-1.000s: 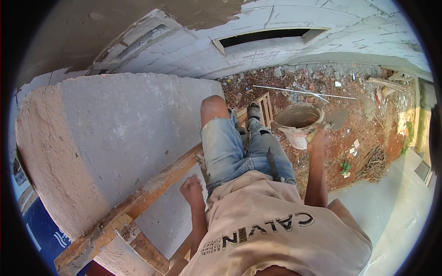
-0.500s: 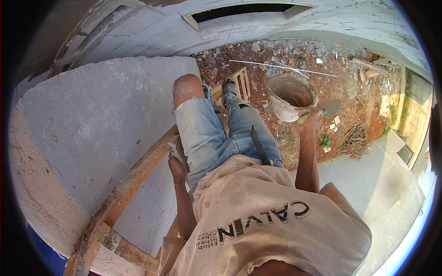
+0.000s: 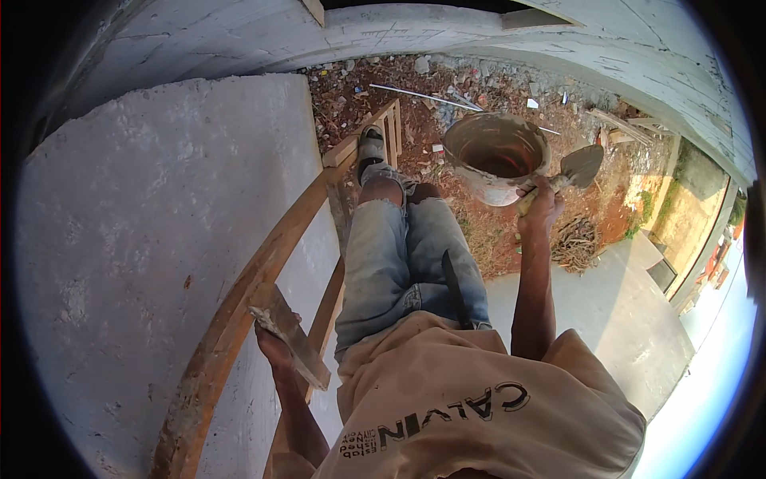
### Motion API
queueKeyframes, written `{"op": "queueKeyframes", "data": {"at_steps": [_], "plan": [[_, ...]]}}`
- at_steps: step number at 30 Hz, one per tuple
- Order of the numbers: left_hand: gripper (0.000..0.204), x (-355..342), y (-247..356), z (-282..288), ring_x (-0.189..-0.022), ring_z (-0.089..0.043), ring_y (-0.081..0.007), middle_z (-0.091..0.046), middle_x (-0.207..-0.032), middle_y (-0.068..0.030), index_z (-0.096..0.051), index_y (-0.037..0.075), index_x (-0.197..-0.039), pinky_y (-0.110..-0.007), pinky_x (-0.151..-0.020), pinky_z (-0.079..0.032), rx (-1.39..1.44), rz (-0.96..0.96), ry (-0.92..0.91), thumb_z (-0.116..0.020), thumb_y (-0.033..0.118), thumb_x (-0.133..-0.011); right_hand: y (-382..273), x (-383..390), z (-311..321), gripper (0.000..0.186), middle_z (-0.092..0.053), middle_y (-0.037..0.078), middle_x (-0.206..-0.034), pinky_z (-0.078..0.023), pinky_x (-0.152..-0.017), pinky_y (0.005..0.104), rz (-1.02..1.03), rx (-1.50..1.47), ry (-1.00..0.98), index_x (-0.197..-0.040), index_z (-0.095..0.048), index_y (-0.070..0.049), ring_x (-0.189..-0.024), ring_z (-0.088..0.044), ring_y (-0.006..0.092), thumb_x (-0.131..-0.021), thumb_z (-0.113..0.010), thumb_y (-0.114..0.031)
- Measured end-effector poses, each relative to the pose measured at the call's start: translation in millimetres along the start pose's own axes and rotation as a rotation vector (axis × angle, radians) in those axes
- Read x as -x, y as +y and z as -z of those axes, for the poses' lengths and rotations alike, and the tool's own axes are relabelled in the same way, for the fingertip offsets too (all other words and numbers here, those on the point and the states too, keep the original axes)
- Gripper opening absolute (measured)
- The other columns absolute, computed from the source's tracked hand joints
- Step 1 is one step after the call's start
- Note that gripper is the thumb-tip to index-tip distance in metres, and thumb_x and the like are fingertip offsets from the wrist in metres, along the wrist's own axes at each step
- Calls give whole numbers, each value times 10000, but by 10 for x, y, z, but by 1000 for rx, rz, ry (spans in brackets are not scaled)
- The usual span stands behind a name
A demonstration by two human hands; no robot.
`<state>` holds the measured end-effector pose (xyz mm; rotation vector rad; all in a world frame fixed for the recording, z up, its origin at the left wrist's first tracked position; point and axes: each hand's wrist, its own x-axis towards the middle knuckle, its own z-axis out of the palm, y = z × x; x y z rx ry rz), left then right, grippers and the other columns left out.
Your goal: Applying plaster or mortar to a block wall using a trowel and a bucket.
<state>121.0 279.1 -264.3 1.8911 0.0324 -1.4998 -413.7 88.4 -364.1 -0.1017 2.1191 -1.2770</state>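
Note:
My left hand (image 3: 276,348) is closed on a flat wooden float (image 3: 294,335) smeared with mortar, beside the wooden ladder rail (image 3: 239,323). At the right, my right hand (image 3: 542,206) is wrapped around the handle of a pointing trowel (image 3: 584,164); its grey, leaf-shaped blade points outward. That same hand is at the near rim of a mortar-stained bucket (image 3: 487,188), which hangs over the ground and is dark inside. Whether some fingers hook the rim is hard to see. A long black blade-like tool (image 3: 453,281) is tucked at my waist.
My sandalled foot (image 3: 371,148) is on the ladder. A grey plastered wall (image 3: 159,207) runs along the left. Far below lies red ground (image 3: 423,144) with rubble, a white rod (image 3: 407,92) and a heap of sticks (image 3: 576,243). A block wall (image 3: 383,36) stands ahead.
My legs have come together and shifted along the ladder. The left hand has swung outward with the float, now in fuller view. Bucket and trowel have stayed with the right hand.

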Motion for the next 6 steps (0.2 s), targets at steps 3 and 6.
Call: {"op": "queueKeyframes", "data": {"at_steps": [3,6], "plan": [[345,96,16,-43,-764,-701,-244,-695,-928,-122,-593,24,-1224,-384,-691,-593,-46,-4,144,-408,291,-1109,137,-230,-278,116,-686,100,-750,-558,-570,334,14,63,-64,-918,-690,17,-597,-657,199,-912,-698,-99],[435,58,7,-156,-717,-717,-243,-702,-947,-137,-573,1,-1347,-387,-652,-625,-65,-120,124,-449,333,-1095,286,-453,-604,149,-674,130,-738,-494,-591,354,23,127,-100,-792,-676,32,-604,-626,224,-865,-670,-98]]}}
